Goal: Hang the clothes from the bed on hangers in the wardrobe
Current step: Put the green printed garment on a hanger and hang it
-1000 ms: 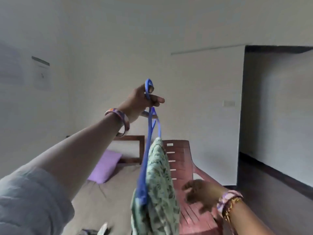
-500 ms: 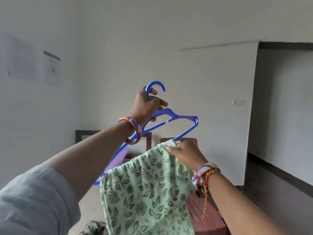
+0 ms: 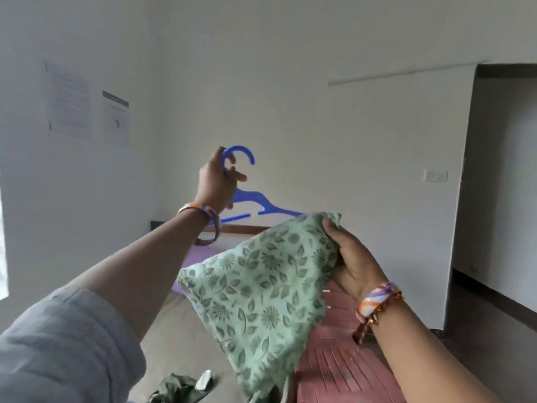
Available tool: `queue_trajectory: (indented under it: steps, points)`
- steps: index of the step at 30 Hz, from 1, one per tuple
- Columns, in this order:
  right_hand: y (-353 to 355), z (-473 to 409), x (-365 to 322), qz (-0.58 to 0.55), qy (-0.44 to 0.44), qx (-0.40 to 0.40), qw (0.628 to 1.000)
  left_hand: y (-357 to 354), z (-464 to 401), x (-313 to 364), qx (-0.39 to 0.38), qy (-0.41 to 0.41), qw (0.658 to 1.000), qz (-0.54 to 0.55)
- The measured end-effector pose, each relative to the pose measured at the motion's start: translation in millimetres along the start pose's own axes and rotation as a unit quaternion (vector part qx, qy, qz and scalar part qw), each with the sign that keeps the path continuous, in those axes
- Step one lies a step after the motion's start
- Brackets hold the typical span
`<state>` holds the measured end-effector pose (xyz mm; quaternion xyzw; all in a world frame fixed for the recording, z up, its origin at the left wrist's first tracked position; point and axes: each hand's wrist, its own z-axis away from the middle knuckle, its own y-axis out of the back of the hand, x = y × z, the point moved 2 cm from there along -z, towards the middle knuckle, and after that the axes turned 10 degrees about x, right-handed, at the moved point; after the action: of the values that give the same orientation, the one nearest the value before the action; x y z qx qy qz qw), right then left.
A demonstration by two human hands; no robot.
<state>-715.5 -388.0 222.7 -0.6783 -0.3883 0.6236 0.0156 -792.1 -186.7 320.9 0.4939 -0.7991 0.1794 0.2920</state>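
I have a single view to work from, a wide-angle camera worn on the person's head, so there is no second view and no overlap to compare. It looks forward and slightly down across the room, toward a pale back wall (image 3: 261, 82) that bows at the edges from the lens. Both forearms reach out from the bottom corners, so the left hand (image 3: 216, 181) and right hand (image 3: 350, 257) sit close to the lens near frame centre. Below them I see the bed (image 3: 174, 330) and a red plastic chair (image 3: 334, 365), both near. A dark doorway (image 3: 499, 184) fills the right edge and papers (image 3: 87, 106) hang on the left wall
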Motion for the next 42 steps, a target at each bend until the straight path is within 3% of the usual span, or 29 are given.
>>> queue_trajectory:
  steps: [4,8,12,15,19,24,28,29,31,33,35,37,42]
  points:
    - [57.0,9.8,18.7,0.027,-0.007,0.040,0.999,13.8,-26.8,9.2,0.074,0.022,0.995,0.066]
    - [81.7,8.1,27.0,0.171,-0.024,0.063,0.983,5.1,-35.3,34.9,-0.027,-0.015,0.994,0.104]
    - [63.8,-3.0,8.7,0.294,0.002,0.052,0.954,-24.7,-23.2,58.3,-0.157,-0.112,0.978,0.075]
    - [43.2,-20.2,3.7,0.310,0.034,0.052,0.949,-42.7,-13.6,70.1,-0.182,-0.161,0.969,0.039]
    - [44.3,-45.9,0.9,0.302,0.122,0.170,0.930,-49.6,-9.9,76.7,-0.165,-0.197,0.966,0.034]
    - [65.1,-47.8,-32.4,0.439,0.281,0.251,0.815,-32.8,-19.0,73.3,-0.134,-0.211,0.964,0.092]
    - [63.3,-38.5,-49.8,0.548,0.244,0.264,0.755,-35.9,-16.1,76.1,-0.133,-0.205,0.963,0.114]
    - [60.0,-32.5,-52.6,0.575,0.254,0.293,0.721,-39.1,-14.2,78.5,-0.126,-0.204,0.964,0.118]
    - [49.9,-15.9,-54.4,0.613,0.304,0.389,0.617,-47.3,-10.4,84.8,-0.113,-0.198,0.966,0.120]
    - [35.6,-2.2,-48.0,0.659,0.392,0.343,0.543,-59.9,-4.7,94.0,-0.110,-0.193,0.966,0.132]
    - [20.4,5.2,-35.9,0.731,0.357,0.187,0.551,-76.9,4.8,105.9,-0.117,-0.188,0.962,0.156]
    - [19.2,6.0,-23.5,0.777,0.273,0.095,0.558,-95.6,15.8,117.8,-0.128,-0.164,0.960,0.189]
    - [37.0,24.6,-22.3,0.751,0.326,0.076,0.569,-145.1,47.6,145.0,-0.141,-0.057,0.939,0.310]
